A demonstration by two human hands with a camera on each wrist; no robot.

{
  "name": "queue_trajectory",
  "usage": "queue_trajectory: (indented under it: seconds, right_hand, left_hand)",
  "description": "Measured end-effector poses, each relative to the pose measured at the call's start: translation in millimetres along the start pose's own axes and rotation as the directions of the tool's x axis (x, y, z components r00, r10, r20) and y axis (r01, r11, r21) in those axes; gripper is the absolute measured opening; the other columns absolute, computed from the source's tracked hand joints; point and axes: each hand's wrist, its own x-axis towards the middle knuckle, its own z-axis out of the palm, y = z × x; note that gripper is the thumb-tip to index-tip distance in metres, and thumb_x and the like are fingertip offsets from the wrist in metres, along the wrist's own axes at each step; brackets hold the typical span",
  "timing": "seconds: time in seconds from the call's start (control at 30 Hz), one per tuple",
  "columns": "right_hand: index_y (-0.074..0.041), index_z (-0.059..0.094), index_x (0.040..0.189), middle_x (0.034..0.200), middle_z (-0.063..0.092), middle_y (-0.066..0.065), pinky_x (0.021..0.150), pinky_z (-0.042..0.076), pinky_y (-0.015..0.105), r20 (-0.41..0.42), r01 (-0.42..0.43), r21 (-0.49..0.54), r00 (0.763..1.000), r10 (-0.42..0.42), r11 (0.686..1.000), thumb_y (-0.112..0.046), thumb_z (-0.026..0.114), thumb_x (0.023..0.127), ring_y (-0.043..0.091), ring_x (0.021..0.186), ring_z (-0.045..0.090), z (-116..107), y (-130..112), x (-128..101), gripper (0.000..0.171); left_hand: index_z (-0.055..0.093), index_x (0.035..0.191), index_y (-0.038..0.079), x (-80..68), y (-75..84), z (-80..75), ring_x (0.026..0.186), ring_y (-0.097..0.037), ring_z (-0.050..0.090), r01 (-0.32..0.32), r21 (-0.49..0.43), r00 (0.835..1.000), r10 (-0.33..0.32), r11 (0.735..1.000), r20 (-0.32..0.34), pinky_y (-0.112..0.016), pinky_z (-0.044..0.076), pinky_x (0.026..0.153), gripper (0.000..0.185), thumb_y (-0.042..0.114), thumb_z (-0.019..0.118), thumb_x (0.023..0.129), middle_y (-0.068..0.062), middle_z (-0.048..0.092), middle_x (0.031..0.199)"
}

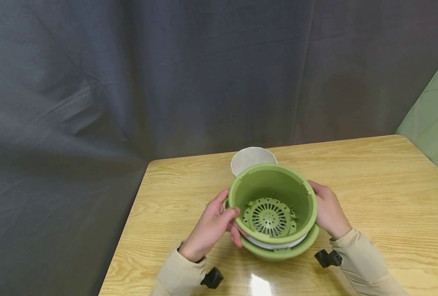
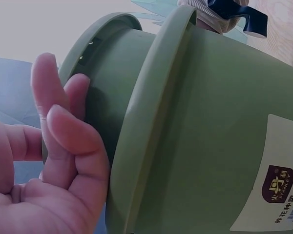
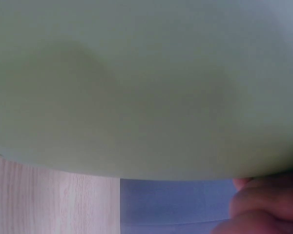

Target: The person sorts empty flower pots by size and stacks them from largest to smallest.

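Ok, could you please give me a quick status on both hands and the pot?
Left hand, right hand both gripping green flower pot, tilted over its saucer. White disc behind; nothing in the way.

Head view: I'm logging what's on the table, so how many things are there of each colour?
Green: 2, the pot held tilted between the left hand and right hand, and the saucer under it.
White: 1, the disc behind the pot.
Total: 3.
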Motion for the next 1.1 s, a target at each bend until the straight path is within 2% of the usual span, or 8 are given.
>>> queue_trajectory:
  seconds: [0.17,0.47,0.73,1.1]
  right_hand:
    - [-0.002,0.068,0.114,0.096,0.073,0.016,0.067,0.052,0.022,0.009,0.000,-0.005,1.000,0.000,1.000,-0.027,0.038,0.103,0.002,0.078,0.062,-0.9,0.0,0.0,0.041]
    - [-0.003,0.067,0.119,0.103,0.072,0.017,0.071,0.052,0.021,0.013,-0.012,0.004,1.000,0.012,1.000,-0.028,0.038,0.102,-0.002,0.084,0.061,-1.4,-0.6,1.7,0.041]
    - [-0.002,0.065,0.121,0.108,0.071,0.018,0.073,0.052,0.021,0.018,-0.026,0.014,1.000,0.026,1.000,-0.028,0.038,0.102,-0.004,0.087,0.060,-1.7,-1.2,1.8,0.042]
    - [-0.002,0.065,0.122,0.108,0.071,0.019,0.072,0.053,0.022,0.031,-0.045,0.019,0.999,0.044,0.999,-0.028,0.037,0.103,-0.001,0.085,0.062,-1.9,-2.0,1.0,0.043]
  left_hand:
    - [0.031,0.149,0.017,-0.1,0.3,-0.3,0.047,-0.016,0.064,0.008,0.000,1.000,-0.008,1.000,0.007,-0.044,0.060,0.056,0.056,0.005,0.042,0.096,-0.027,0.069,0.079]
    - [0.029,0.150,0.016,-0.2,0.0,-1.3,0.047,-0.016,0.064,0.013,0.004,1.000,-0.013,1.000,0.019,-0.045,0.060,0.057,0.056,0.005,0.041,0.096,-0.029,0.068,0.080]
    - [0.028,0.151,0.018,0.3,-0.1,-2.3,0.047,-0.018,0.065,0.009,0.002,0.999,-0.009,1.000,0.041,-0.046,0.061,0.063,0.057,0.007,0.042,0.097,-0.032,0.067,0.081]
    - [0.027,0.151,0.017,0.2,1.2,-2.5,0.047,-0.018,0.065,0.006,0.012,0.998,-0.007,1.000,0.056,-0.046,0.061,0.064,0.057,0.007,0.043,0.097,-0.033,0.067,0.081]
